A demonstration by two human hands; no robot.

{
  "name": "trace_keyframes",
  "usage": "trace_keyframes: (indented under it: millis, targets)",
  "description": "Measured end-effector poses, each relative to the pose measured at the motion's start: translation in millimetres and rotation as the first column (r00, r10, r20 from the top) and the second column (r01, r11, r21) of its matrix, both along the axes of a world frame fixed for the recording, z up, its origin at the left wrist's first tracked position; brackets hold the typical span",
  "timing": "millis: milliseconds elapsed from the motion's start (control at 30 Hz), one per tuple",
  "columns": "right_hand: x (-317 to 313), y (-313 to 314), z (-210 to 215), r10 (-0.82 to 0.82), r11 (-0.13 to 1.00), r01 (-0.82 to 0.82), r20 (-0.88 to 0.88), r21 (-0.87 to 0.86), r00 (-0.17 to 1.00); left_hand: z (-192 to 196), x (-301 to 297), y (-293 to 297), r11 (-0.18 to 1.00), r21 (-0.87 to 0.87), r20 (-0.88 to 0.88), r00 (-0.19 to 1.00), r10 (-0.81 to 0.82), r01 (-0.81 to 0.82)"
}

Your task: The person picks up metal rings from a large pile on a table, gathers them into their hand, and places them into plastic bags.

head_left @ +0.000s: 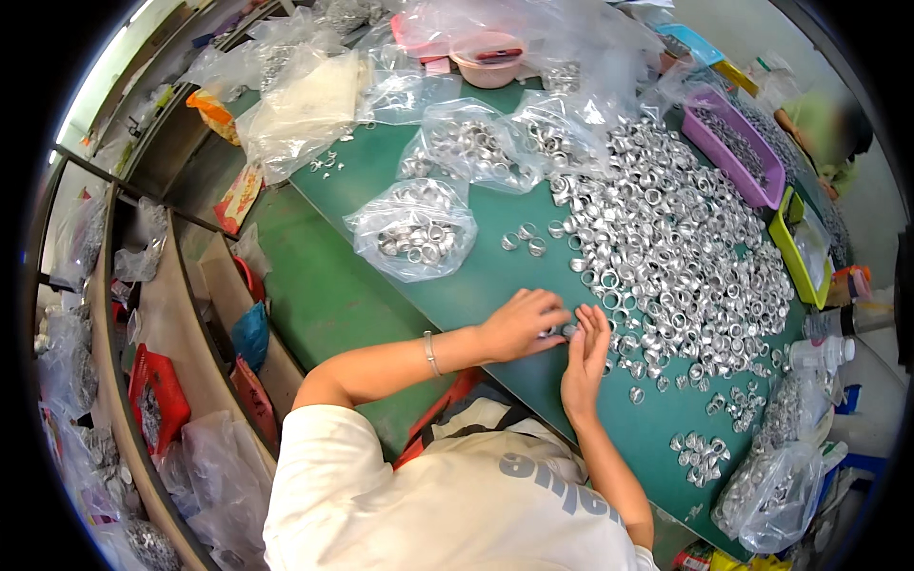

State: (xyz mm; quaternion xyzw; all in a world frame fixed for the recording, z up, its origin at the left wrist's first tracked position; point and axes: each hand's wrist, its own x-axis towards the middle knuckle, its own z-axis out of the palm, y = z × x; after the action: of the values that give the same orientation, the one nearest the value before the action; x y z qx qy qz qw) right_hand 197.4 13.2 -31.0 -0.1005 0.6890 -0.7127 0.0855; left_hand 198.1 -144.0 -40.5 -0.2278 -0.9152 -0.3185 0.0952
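A small metal piece (569,331) is sitting right betw. the fingers of the L hand (526,325) and the R hand (586,366), over the near edge of the green worktop (481,285). It's lying just to the R of the L fingertips and just L of the R ones, so both hands are about equally near; its long axis is staying unclear, mostly hidden & too small to read. L fingers are sitting half curled, tips pointing R at the piece; R fingers are lying nearly straight, pointing away from the body, only slightly apart. Which hand is actually gripping it, can't tell. The big ring heap (681,257) is spreading ahead & to the R, w/ the R hand being nearer to it. Counts: 1 piece is showing at the fingers; 3 loose rings (537,246) are lying grouped ahead of the hands, w/ 1 more beside them at the heap's edge; the heap itself is holding too many to count. 3 clear bags of rings (419,233) are resting ahead, approx. L to centre; 2 small ring clusters (700,459) are lying lower R. 1 purple basket (766,195) & 1 lime-green tray (804,276) are standing along the far R side.
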Motion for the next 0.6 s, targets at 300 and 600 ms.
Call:
trace_keyframes:
  millis: [300, 600]
  targets:
    - [-9.3, 15.6, 17.1, 0.217, 0.893, -0.088, -0.251, 0.441, 0.943, 26.4, 23.5, -22.5, 0.984, 0.110, 0.048, 0.990, 0.136, -0.141]
    - [-15.0, 8.9, 7.5, 0.482, 0.701, 0.084, -0.557, 0.708, 0.676, 27.6, 40.7, -29.7, 0.968, 0.134, 0.084, 0.976, 0.201, -0.211]
